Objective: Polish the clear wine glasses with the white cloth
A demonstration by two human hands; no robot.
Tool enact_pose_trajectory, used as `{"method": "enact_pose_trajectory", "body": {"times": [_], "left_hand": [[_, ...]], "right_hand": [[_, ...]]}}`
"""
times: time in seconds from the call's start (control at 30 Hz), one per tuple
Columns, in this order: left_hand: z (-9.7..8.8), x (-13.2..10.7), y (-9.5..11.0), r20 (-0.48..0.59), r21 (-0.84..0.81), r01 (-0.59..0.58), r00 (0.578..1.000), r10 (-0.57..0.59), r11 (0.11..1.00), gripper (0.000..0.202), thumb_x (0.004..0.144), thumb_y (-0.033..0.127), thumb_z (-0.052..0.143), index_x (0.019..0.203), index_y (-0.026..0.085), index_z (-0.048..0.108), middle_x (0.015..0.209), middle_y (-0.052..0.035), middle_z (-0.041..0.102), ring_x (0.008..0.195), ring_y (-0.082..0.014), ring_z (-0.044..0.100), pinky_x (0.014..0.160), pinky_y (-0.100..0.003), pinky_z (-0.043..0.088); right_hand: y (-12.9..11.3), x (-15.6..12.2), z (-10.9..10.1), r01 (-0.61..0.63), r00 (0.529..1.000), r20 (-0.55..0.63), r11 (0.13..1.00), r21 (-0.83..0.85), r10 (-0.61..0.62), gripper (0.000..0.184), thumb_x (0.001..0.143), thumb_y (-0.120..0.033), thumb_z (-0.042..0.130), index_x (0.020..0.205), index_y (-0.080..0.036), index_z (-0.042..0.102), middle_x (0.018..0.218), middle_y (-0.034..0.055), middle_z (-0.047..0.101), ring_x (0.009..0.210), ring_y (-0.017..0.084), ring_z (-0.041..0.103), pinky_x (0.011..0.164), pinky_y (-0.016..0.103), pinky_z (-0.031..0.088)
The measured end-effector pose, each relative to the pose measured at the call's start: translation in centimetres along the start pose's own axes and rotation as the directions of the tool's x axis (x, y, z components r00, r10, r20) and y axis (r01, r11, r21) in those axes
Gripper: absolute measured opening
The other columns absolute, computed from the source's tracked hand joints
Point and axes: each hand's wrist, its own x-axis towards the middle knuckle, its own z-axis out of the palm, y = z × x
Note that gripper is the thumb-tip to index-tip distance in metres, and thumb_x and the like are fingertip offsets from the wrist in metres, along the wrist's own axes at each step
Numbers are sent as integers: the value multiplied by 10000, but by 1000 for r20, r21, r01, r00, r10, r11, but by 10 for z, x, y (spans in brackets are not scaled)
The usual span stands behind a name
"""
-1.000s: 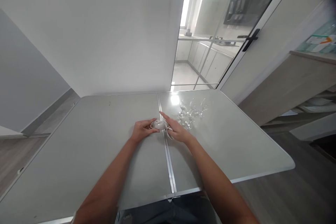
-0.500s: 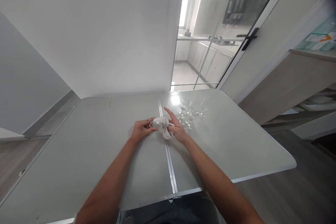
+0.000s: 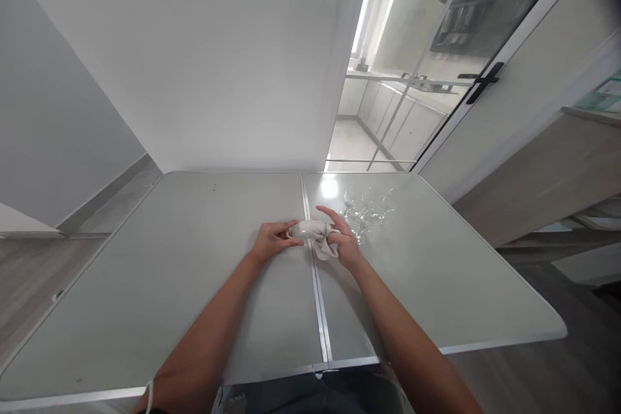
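Note:
A clear stemmed glass (image 3: 303, 229) lies sideways between my hands, above the table's middle seam. Its base end is in my left hand (image 3: 273, 240), whose thumb and fingers close round it. A white cloth (image 3: 326, 247) is tucked into the mouth of the glass and hangs down below it. My right hand (image 3: 345, 242) grips that cloth at the opening, with the index finger stretched out away from it. Just beyond my right hand, several clear stemmed glasses (image 3: 367, 215) stand close together; their exact outlines are hard to separate.
The pale table (image 3: 145, 310) has a metal seam (image 3: 317, 310) down its middle. A white wall (image 3: 233, 65) rises behind its far edge. At the back right is a glazed door with a black handle (image 3: 485, 82). Shelving (image 3: 538, 149) stands on the right.
The view has shifted, so the table and hands sit slightly further right and lower. Both hands keep hold of the glass and cloth; the cloth hangs a little differently below the glass.

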Motion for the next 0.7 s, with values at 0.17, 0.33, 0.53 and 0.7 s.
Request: {"method": "enact_pose_trajectory", "body": {"times": [0.17, 0.33, 0.53, 0.7], "left_hand": [[1, -1, -2, 0, 108, -52, 999, 52, 993, 624, 687, 626, 783, 1115, 172, 775, 551, 40, 534, 511, -71, 408, 540, -192, 399], [-1, 0, 1, 6, 30, 1, 1000, -2, 1000, 624, 666, 631, 793, 1074, 159, 786, 544, 45, 514, 502, -65, 389, 515, -186, 380], [0, 1, 2, -25, -95, 68, 997, -71, 993, 653, 660, 600, 814, 1118, 135, 772, 571, 36, 513, 517, -68, 382, 508, -194, 382], [-1, 0, 2, 31, 37, -8, 999, 7, 999, 649, 677, 640, 782, 1101, 149, 778, 547, 43, 511, 509, -66, 393, 532, -190, 390]], "right_hand": [[7, 2, 11, 228, 972, 150, 893, -388, -183, 790, 730, -130, 492, 1502, -274, 413, 1087, 36, 646, 993, 229, 563, 1031, 441, 399], [0, 4, 13, 103, 982, 184, 951, -290, -50, 760, 706, -120, 458, 1452, -260, 478, 848, 0, 627, 754, 188, 546, 780, 341, 474], [-10, -1, -2, -6, 997, -76, 1000, 6, 7, 779, 641, -163, 491, 1415, -249, 503, 726, -27, 562, 637, 154, 490, 599, 258, 417], [-5, -1, 12, 109, 989, 125, 963, -245, -81, 812, 695, -125, 493, 1489, -281, 436, 863, -8, 610, 767, 164, 518, 760, 297, 456]]}}
